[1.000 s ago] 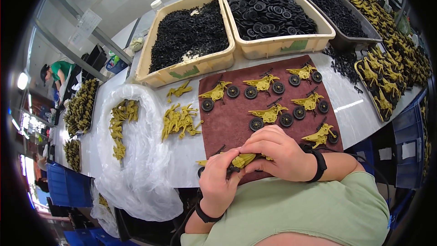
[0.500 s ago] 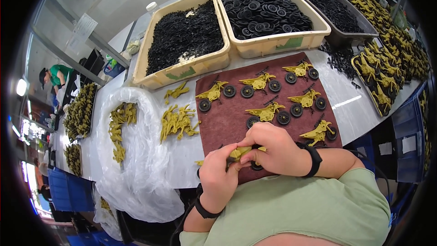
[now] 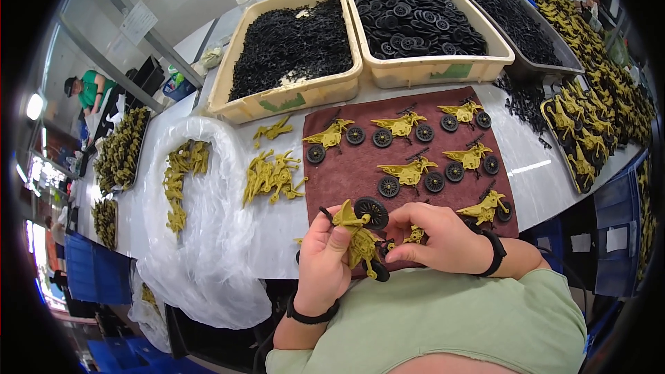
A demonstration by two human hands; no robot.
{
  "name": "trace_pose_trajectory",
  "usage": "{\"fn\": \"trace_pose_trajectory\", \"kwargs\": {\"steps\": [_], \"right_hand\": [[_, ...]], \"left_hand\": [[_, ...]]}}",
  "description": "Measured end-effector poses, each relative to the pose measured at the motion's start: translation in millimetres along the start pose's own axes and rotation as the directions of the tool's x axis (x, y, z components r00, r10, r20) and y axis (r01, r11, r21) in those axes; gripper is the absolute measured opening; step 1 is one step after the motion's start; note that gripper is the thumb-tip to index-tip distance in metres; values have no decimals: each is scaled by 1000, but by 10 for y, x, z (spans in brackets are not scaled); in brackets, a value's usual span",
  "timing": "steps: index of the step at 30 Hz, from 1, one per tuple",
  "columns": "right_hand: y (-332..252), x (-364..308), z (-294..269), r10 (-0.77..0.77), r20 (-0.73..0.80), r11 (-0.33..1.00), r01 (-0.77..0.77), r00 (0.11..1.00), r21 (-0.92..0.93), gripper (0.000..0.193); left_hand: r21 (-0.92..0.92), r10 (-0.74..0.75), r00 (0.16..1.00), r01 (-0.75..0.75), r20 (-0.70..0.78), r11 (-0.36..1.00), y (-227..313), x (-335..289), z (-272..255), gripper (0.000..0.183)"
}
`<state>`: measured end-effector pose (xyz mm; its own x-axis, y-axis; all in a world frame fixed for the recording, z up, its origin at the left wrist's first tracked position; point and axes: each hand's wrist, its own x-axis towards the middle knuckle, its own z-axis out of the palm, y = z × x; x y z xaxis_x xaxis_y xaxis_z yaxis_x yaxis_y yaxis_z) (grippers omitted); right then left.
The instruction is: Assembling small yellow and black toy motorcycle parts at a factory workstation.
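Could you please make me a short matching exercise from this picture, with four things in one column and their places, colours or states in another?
Column one:
1. Wheel pile
2. Cloth
3. Plastic bag
4. Left hand

Column two:
A. Holding a toy motorbike
B. Whitish and see-through
C. Heaped in a cream tub
D. Maroon, lying under several toy motorbikes

Right pairs: 1-C; 2-D; 3-B; 4-A.
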<state>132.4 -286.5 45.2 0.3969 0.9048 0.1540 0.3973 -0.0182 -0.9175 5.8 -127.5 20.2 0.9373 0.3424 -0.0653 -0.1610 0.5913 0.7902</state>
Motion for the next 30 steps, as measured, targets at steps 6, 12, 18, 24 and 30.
{"fn": "trace_pose_trajectory", "kwargs": {"steps": [6, 12, 18, 24, 30], "right_hand": [[123, -23, 104, -278, -174, 957, 257, 945, -132, 28], [176, 3, 150, -363, -218, 915, 303, 906, -265, 27], [222, -7, 158, -415, -145, 846, 323, 898, -424, 26], [234, -4, 225, -407, -198, 860, 301, 892, -412, 23], [257, -17, 253, -429, -198, 849, 319, 881, -421, 22]], "left_hand": [[121, -34, 997, 26, 70, 992, -28, -7, 18, 49], [155, -92, 996, 90, 11, 984, -10, -3, 52, 48], [281, -94, 996, 93, -11, 955, -45, 8, 80, 42], [339, -5, 999, 18, -39, 941, -129, -12, 101, 42], [341, 6, 999, 6, -33, 940, -162, -3, 86, 42]]}}
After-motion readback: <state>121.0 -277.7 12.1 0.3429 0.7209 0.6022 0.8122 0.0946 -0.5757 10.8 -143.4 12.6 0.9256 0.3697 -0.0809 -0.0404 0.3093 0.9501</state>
